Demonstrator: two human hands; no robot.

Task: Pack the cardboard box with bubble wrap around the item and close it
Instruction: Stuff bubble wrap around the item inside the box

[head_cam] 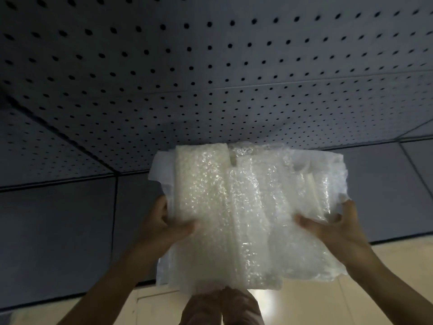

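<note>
A thick bundle of clear bubble wrap [248, 207], folded in several layers with a thin white sheet showing at its edges, is held up in front of me. My left hand [164, 224] grips its left edge, thumb on the front. My right hand [335, 228] grips its right edge with thumb and fingers pinching the wrap. Whether an item lies inside the wrap cannot be told. No cardboard box is in view.
A dark grey perforated pegboard wall [210, 66] fills the upper view, with plain grey panels [58, 231] below it. A light wooden floor [351, 289] shows at the bottom. My legs [222, 308] appear under the bundle.
</note>
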